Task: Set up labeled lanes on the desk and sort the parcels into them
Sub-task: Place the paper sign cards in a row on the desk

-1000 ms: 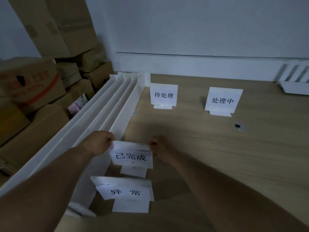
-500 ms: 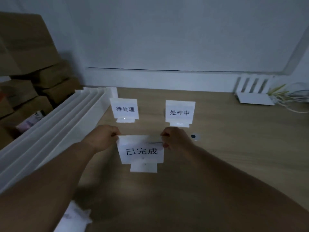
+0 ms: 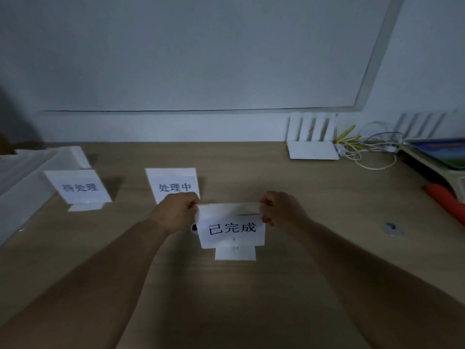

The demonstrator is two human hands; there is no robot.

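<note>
**A:** Through the head camera, what is shifting?

**B:** The left hand [image 3: 176, 210] and right hand [image 3: 281, 210] are pinching the top corners of the third sign [image 3: 231, 227]. They are carrying it rightward, away from the white dividers [image 3: 22, 177] and past the second sign [image 3: 173, 185].

**A:** Landing yet?

**B:** Its base is hovering at the tabletop [image 3: 314, 197], and I cannot tell whether it is touching. I'm judging that lane three is getting marked, with sorting waiting.

Matt wood-grain desk [image 3: 314, 202] w/ white paper label sign [image 3: 231, 229].
</note>
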